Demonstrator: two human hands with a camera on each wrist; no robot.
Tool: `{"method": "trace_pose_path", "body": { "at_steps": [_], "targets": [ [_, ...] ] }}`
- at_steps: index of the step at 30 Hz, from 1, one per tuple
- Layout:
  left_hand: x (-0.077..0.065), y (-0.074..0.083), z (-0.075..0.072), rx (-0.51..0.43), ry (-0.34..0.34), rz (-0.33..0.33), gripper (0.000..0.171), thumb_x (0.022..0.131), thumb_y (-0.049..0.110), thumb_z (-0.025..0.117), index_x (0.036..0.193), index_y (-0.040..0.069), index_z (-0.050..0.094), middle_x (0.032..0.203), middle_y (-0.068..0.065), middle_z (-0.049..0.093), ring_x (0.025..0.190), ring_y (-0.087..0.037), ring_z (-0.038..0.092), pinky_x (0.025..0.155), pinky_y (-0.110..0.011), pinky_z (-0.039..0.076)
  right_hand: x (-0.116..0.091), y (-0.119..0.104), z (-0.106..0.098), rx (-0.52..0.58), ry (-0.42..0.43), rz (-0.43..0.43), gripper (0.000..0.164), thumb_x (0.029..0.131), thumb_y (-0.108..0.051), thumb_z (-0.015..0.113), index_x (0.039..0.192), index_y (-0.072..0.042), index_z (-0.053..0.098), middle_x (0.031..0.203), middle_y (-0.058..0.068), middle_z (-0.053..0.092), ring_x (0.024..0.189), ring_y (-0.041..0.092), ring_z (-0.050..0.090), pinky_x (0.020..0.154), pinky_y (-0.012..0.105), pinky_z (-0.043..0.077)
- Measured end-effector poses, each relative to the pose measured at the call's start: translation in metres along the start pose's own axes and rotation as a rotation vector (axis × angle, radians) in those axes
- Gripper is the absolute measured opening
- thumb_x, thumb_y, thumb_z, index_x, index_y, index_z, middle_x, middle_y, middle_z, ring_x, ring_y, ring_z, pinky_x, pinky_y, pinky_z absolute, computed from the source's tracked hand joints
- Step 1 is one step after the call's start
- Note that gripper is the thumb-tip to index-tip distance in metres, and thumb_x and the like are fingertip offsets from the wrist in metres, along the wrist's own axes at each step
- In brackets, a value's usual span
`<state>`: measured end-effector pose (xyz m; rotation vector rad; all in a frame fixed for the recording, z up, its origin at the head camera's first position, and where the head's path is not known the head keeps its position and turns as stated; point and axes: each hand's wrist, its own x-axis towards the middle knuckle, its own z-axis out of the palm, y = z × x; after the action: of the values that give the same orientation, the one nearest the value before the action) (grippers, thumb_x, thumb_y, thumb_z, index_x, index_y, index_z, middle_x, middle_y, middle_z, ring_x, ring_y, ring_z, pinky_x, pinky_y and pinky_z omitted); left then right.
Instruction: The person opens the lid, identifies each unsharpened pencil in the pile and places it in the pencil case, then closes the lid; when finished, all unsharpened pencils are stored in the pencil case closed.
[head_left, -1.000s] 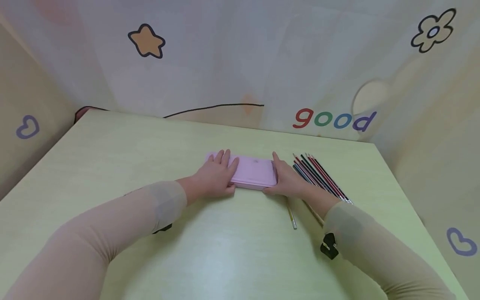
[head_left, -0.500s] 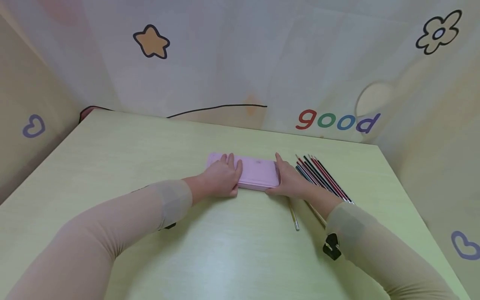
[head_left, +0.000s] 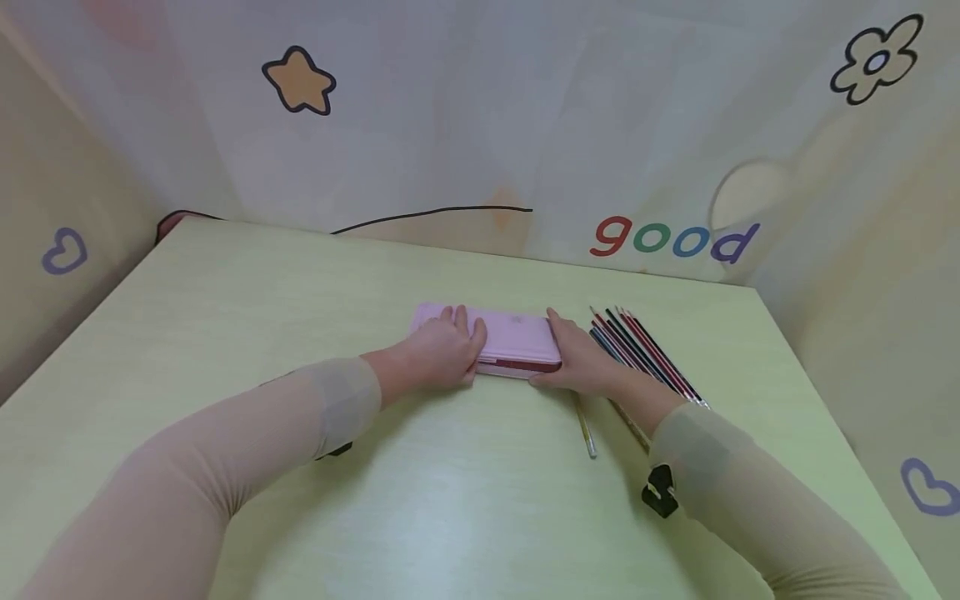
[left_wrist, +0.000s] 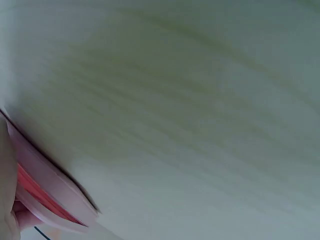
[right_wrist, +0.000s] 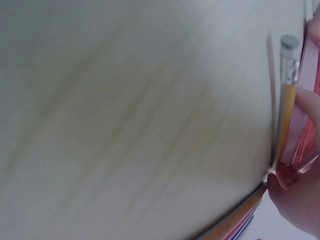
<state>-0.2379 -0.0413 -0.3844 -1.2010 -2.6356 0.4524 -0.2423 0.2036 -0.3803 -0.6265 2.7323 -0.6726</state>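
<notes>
A pink pencil case (head_left: pixel 517 340) lies flat on the table between both hands. Along its front edge a dark red inside shows through a narrow gap below the lid; the left wrist view also shows this red lining (left_wrist: pixel 45 197). My left hand (head_left: pixel 442 350) grips the left part, fingers over the top and thumb down at the front side. At the right end, my right hand (head_left: pixel 583 358) holds the case with the thumb at the front corner and fingers toward the back. A yellow pencil (right_wrist: pixel 286 107) with a white eraser lies just in front of the right hand.
Several dark, red and blue pencils (head_left: pixel 648 354) lie side by side to the right of the case, partly behind the right wrist. Another pencil (head_left: pixel 628 425) shows under the right forearm. A printed cloth wall (head_left: pixel 420 125) stands behind the table (head_left: pixel 450 500).
My left hand has slid slightly right along the case, its fingers drawn closer together. The lid's front edge has lifted a little, baring the red inside. The right hand stays at its end.
</notes>
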Motion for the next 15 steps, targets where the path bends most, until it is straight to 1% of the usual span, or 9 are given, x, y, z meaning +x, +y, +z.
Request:
{"method": "trace_pose_path", "body": {
  "at_steps": [2, 4, 7, 9, 11, 13, 15],
  "targets": [
    [-0.004, -0.003, -0.001, -0.009, 0.009, 0.004, 0.057, 0.091, 0.037, 0.045, 0.128, -0.007, 0.047, 0.117, -0.036, 0.053, 0.103, -0.045, 0.057, 0.074, -0.045, 0.053, 0.001, -0.002, 0.001, -0.006, -0.001, -0.009, 0.109, 0.076, -0.032, 0.078, 0.146, 0.007, 0.004, 0.145, 0.027, 0.024, 0.132, 0.036, 0.027, 0.107, 0.049, 0.023],
    [-0.006, -0.005, -0.002, -0.024, 0.005, 0.013, 0.058, 0.092, 0.038, 0.044, 0.130, -0.006, 0.046, 0.120, -0.034, 0.052, 0.105, -0.044, 0.056, 0.075, -0.046, 0.053, 0.000, -0.003, 0.001, 0.004, 0.005, 0.002, 0.110, 0.075, -0.030, 0.079, 0.146, 0.007, 0.004, 0.145, 0.027, 0.025, 0.132, 0.036, 0.028, 0.107, 0.048, 0.023],
    [-0.009, -0.007, -0.002, -0.088, -0.052, 0.011, 0.060, 0.095, 0.041, 0.042, 0.137, -0.003, 0.040, 0.130, -0.032, 0.045, 0.115, -0.044, 0.050, 0.084, -0.047, 0.049, -0.001, -0.001, 0.001, 0.013, 0.005, 0.024, 0.112, 0.073, -0.030, 0.080, 0.146, 0.006, 0.002, 0.145, 0.027, 0.026, 0.131, 0.035, 0.029, 0.108, 0.047, 0.023],
    [-0.013, -0.010, -0.001, -0.130, -0.103, -0.004, 0.060, 0.097, 0.042, 0.040, 0.141, 0.001, 0.035, 0.138, -0.029, 0.039, 0.123, -0.042, 0.043, 0.094, -0.046, 0.043, -0.001, 0.000, 0.001, 0.019, -0.004, 0.025, 0.114, 0.073, -0.030, 0.080, 0.146, 0.005, 0.000, 0.145, 0.026, 0.026, 0.131, 0.035, 0.029, 0.108, 0.047, 0.023],
    [-0.019, -0.014, 0.000, -0.180, -0.136, -0.019, 0.060, 0.098, 0.041, 0.039, 0.144, 0.004, 0.031, 0.144, -0.024, 0.033, 0.130, -0.038, 0.035, 0.102, -0.046, 0.035, 0.000, 0.001, 0.001, 0.015, -0.010, 0.011, 0.115, 0.074, -0.032, 0.080, 0.147, 0.004, -0.001, 0.145, 0.026, 0.027, 0.131, 0.034, 0.030, 0.108, 0.046, 0.024],
    [-0.027, -0.019, 0.001, -0.224, -0.158, -0.031, 0.059, 0.099, 0.039, 0.039, 0.147, 0.006, 0.027, 0.149, -0.019, 0.027, 0.135, -0.033, 0.027, 0.106, -0.044, 0.028, 0.001, 0.002, 0.000, 0.011, -0.011, -0.006, 0.115, 0.074, -0.032, 0.080, 0.146, 0.004, -0.001, 0.144, 0.026, 0.028, 0.131, 0.034, 0.031, 0.107, 0.046, 0.025],
    [-0.036, -0.025, 0.002, -0.251, -0.160, -0.034, 0.058, 0.100, 0.037, 0.039, 0.148, 0.007, 0.025, 0.151, -0.015, 0.024, 0.138, -0.029, 0.022, 0.109, -0.043, 0.024, 0.001, 0.002, -0.001, 0.018, -0.006, -0.012, 0.115, 0.073, -0.030, 0.080, 0.146, 0.004, -0.002, 0.144, 0.026, 0.028, 0.132, 0.034, 0.030, 0.107, 0.047, 0.024]
  ]
}}
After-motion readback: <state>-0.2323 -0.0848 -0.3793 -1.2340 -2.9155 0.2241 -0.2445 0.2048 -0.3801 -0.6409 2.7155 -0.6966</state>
